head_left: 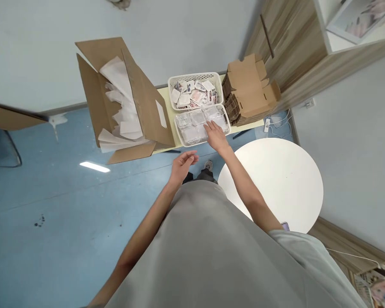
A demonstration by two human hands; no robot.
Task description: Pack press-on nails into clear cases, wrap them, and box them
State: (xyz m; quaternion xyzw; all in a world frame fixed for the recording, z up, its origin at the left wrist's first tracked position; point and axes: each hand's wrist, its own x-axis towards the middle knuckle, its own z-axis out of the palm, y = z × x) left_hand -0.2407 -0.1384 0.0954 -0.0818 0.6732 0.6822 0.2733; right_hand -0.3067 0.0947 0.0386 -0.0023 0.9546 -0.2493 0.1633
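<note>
My right hand (215, 136) reaches over the nearer white basket (179, 136), its fingers stretched out and touching the clear plastic packets (192, 133) inside. Whether a fingertip has hold of a packet cannot be made out. In front of that basket, my left hand (181, 166) hangs in the air with loosely bent fingers, thumb a little apart, and nothing visible in it. Directly behind stands a second white basket (195, 77), full of small printed cards or packets (197, 96).
A large open cardboard box (149, 109) with white sheets (128, 109) stands left on the narrow yellow table (168, 99). Folded brown cartons (248, 92) are stacked right. A round white table (279, 179) is near my right arm; a power strip (267, 125) lies behind it.
</note>
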